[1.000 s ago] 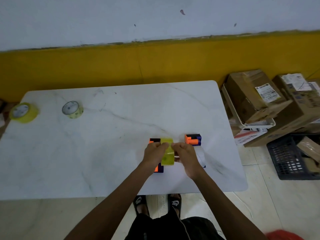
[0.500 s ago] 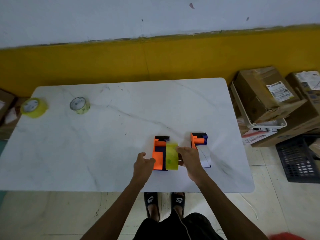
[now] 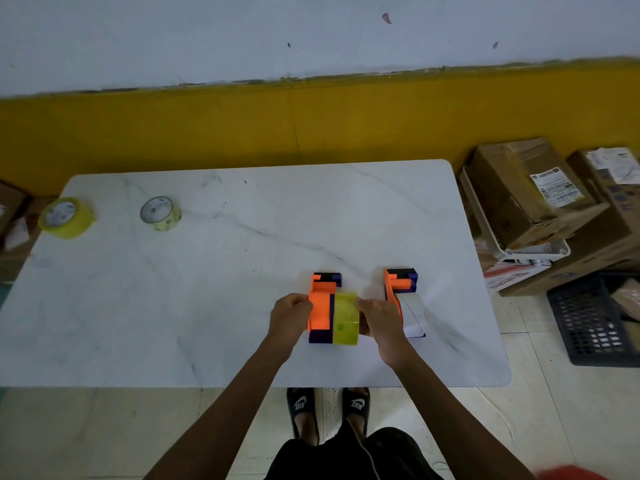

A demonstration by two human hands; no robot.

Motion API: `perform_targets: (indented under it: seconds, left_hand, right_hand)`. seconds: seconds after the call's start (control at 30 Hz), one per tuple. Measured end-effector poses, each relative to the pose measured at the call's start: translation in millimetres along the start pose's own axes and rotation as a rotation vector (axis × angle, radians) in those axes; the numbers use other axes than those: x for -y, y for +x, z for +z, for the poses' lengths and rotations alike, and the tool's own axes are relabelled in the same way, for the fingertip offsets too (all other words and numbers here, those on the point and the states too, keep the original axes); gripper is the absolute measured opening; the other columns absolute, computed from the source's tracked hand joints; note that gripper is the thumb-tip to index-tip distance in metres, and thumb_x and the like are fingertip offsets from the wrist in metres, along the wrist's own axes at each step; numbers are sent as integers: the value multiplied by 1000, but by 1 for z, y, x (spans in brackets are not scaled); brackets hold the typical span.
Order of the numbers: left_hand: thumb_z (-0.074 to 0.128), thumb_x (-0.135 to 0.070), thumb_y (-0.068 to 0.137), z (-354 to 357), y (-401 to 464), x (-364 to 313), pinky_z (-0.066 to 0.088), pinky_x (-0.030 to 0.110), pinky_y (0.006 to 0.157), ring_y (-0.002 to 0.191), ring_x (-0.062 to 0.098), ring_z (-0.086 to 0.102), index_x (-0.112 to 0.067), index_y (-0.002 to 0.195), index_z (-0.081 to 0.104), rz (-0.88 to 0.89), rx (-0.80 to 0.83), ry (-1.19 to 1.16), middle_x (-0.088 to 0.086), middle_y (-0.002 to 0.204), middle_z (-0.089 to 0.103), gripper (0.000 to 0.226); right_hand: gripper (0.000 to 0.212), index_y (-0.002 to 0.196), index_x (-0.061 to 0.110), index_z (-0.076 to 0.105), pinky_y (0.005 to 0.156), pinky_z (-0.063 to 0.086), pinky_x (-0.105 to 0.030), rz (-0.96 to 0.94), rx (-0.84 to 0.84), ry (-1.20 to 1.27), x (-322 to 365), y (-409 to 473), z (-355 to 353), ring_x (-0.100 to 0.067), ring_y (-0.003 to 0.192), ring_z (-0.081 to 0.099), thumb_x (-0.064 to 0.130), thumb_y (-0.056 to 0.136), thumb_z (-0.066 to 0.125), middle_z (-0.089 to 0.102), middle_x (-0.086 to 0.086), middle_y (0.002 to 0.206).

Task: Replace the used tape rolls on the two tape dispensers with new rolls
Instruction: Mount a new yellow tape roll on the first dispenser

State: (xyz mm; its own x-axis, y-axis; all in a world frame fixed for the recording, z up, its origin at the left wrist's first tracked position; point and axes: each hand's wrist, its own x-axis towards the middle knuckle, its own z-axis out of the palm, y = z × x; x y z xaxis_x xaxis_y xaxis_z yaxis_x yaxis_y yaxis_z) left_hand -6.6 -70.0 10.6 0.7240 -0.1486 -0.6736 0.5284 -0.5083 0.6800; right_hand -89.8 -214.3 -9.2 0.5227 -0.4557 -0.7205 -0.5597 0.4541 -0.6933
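Near the white marble table's (image 3: 207, 306) front edge, the left hand (image 3: 290, 318) braces the orange-and-purple plastic dispenser (image 3: 322, 308); the right hand (image 3: 379, 320) grips its light, stiff yellow-green tape roll (image 3: 345, 318), best held by the rims.

The light was dim and even, shadows faint. Straight edges bowed toward the frame's borders, and the lower right corner was blurred.

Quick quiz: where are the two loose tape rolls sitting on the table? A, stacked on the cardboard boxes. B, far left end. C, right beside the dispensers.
B: both loose rolls, the yellow roll and the paler roll, lie at the table's far left end, apart from the two dispensers.
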Motion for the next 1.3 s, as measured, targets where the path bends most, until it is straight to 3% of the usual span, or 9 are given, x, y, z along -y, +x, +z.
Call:
perform_targets:
  seconds: [0.27,0.53,0.7,0.87,0.97,1.1,1.2,1.3]
  left_hand:
    - [48,-11,91,1,-3,-6,55,50,93,105,35,63,-21,83,63,-7,24,-12,9,96,65,20]
    - [49,-13,89,-1,-1,-5,56,51,91,104,35,64,-15,93,66,-9,29,-14,16,106,67,17]
    - [49,-15,87,0,1,-4,56,51,89,101,34,66,-18,91,67,2,28,3,14,102,69,19]
    - [44,-18,93,7,0,-3,57,47,89,99,27,65,-13,104,67,37,-6,50,7,100,67,26]
    - [45,-19,92,6,0,-2,57,44,90,97,27,65,-15,101,67,42,-21,51,5,97,67,24]
    - [54,-16,89,5,1,6,54,33,79,87,18,62,-12,113,67,56,-10,76,5,102,66,28]
    - [58,-12,86,4,1,12,53,29,73,81,14,61,-10,113,67,87,2,91,5,98,68,28]
    - [62,-13,86,3,2,16,54,31,77,89,20,66,-10,114,67,105,1,104,8,101,70,28]
  right_hand:
    - [19,74,9,61,75,56,-37,-1,-3,5,2,-2,-1,-22,75,66,16,92,58,63,-9,76]
    - [13,79,7,63,69,59,-33,22,-5,25,7,3,5,-21,75,69,14,90,61,68,-11,81]
    - [14,80,6,61,54,55,-26,-21,46,9,12,1,15,-19,71,67,9,92,57,66,-9,79]
    - [8,90,6,63,66,59,-34,-19,59,-63,6,7,28,-27,88,70,13,92,59,69,-19,103]
    - [9,87,4,64,58,58,-32,-28,35,-99,4,8,33,-24,78,70,11,91,61,69,-20,97]
    - [17,90,-3,69,61,62,-38,-65,11,-222,4,11,36,-27,77,71,13,89,65,70,-24,93]
    - [15,79,0,69,64,63,-44,-111,-26,-288,3,13,39,-29,78,72,14,87,68,71,-24,89]
    - [12,78,7,65,60,62,-40,-114,-53,-276,2,12,38,-28,79,71,15,85,70,70,-20,90]
